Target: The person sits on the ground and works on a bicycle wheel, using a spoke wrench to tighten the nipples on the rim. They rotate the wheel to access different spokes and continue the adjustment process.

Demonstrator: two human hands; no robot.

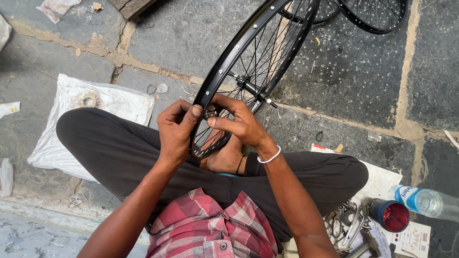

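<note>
A black spoked bicycle wheel rim [248, 36] stands tilted on edge between my crossed legs, its hub [252, 88] in the middle. My left hand [176, 130] grips the rim's near edge from the left, thumb pressed on the rim. My right hand [239, 123] reaches from the right among the spokes by the rim, fingers pinched on something small that I cannot make out. A white bangle [270, 156] circles my right wrist. My bare foot [224, 157] lies under the wheel.
A white sack [71, 119] lies on the stone floor under my left knee. At the right are metal tools [351, 222], a red-lidded tin [393, 216] and a plastic bottle [428, 200]. More black rims [377, 21] lie at the top. Small washers dot the floor.
</note>
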